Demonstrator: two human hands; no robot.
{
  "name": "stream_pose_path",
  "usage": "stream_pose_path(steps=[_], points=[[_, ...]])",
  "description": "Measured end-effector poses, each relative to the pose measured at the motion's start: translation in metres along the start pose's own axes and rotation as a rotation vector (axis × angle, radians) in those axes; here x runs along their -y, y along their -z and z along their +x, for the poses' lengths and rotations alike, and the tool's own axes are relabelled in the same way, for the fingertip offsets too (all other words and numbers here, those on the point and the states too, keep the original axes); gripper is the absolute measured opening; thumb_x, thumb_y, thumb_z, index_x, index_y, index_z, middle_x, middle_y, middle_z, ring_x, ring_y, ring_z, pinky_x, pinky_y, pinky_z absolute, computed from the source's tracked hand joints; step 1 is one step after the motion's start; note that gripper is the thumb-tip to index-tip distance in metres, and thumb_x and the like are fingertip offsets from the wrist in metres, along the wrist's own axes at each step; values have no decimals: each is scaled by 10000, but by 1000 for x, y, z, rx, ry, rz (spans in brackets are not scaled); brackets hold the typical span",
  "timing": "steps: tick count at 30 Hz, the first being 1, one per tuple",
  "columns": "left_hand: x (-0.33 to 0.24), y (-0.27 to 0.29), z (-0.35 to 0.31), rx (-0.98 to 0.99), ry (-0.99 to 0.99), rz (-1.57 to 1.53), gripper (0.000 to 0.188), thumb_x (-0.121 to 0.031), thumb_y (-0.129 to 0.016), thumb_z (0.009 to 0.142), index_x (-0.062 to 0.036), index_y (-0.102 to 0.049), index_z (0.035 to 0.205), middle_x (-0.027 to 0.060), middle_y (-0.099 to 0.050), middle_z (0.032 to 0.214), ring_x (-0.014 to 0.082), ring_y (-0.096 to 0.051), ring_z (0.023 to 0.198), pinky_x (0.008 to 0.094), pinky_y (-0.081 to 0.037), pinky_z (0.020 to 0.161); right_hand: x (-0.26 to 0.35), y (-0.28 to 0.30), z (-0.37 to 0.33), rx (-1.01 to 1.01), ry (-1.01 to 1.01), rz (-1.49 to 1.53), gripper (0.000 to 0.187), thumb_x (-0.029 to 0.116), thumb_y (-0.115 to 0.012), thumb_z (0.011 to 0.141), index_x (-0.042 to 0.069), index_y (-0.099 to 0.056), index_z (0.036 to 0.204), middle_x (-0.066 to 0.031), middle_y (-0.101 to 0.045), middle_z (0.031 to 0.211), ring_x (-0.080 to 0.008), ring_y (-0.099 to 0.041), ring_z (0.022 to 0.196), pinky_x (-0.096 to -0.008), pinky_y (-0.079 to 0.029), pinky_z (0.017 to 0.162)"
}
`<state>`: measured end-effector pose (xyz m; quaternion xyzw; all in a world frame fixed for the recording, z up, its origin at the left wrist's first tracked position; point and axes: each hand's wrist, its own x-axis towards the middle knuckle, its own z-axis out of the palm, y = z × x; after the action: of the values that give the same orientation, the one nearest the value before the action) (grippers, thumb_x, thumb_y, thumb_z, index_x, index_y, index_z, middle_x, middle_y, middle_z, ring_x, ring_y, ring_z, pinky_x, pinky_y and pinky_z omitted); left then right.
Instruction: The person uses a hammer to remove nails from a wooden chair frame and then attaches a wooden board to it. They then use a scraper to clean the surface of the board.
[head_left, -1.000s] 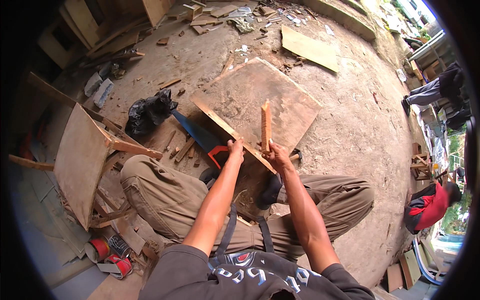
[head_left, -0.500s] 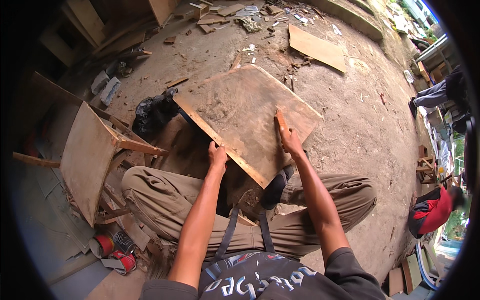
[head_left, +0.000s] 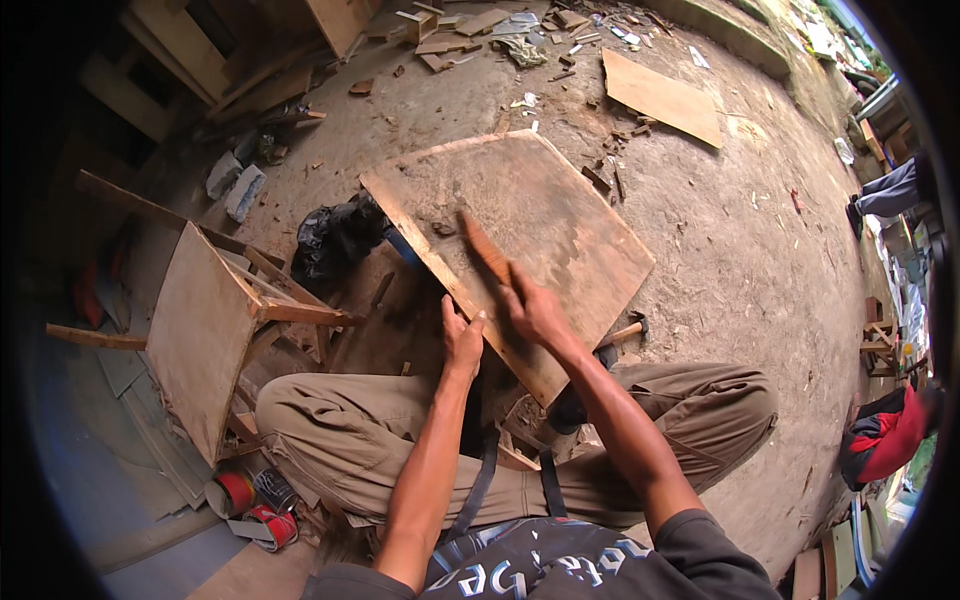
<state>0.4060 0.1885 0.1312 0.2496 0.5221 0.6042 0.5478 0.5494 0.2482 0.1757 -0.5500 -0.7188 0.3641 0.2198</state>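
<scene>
A square wooden board [head_left: 570,230] with a dusty, stained face lies tilted in front of my crossed legs. My left hand [head_left: 462,338] is closed on its near left edge, thumb on top. In my right hand [head_left: 537,308] is a flat, orange-brown wooden strip [head_left: 484,247], blurred by motion. Its far end rests on or just over the board, beside a small heap of dark dust [head_left: 443,229]. A hammer [head_left: 630,331] with a wooden handle shows by the board's right side, near my foot.
To the left stands a wooden frame with a panel [head_left: 205,335], above several red and dark tins [head_left: 268,525]. A black plastic bag [head_left: 335,240] lies behind the board. Farther off are a loose plywood sheet [head_left: 662,98] and wood scraps. A person in red [head_left: 888,435] is at the right.
My right hand has swept the strip leftward across the board, toward the left hand. Dust has gathered near its end. The hammer has come into sight beside the board.
</scene>
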Motion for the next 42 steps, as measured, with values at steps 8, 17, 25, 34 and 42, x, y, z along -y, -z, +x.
stream_pose_path(steps=[8,17,25,34,42], points=[[-9,-7,1,97,-27,-9,581,51,-474,881,-12,-225,1402,190,-434,1333,235,-470,1197,337,-406,991,40,-3,-9,71,43,219,568,335,-525,925,21,-400,1381,-351,-561,1131,-451,-551,1107,-423,-437,963],[11,-8,-8,25,-76,141,690,-5,-525,883,59,-114,1434,234,-385,1372,258,-432,1236,346,-350,1033,-8,8,29,-99,-198,117,522,305,-529,914,26,-428,1343,-346,-615,906,-475,-623,878,-506,-498,752],[0,-11,-6,9,-21,202,772,12,-545,873,79,-34,1449,244,-302,1432,275,-405,1268,351,-326,1056,-17,18,66,-105,-217,38,543,296,-518,916,-2,-415,1359,-311,-598,1099,-416,-610,1026,-450,-489,864],[17,0,0,62,-45,113,681,40,-541,863,49,-143,1416,242,-379,1367,272,-452,1210,353,-366,1017,-10,6,79,-116,-233,41,531,306,-522,923,29,-417,1364,-281,-573,1180,-423,-570,1087,-454,-456,916],[4,-6,-6,51,-11,221,690,21,-564,862,65,-151,1414,240,-435,1320,271,-481,1188,354,-393,988,5,0,123,-40,-255,91,540,346,-516,930,21,-430,1353,-294,-556,1200,-438,-540,1119,-432,-444,942]])
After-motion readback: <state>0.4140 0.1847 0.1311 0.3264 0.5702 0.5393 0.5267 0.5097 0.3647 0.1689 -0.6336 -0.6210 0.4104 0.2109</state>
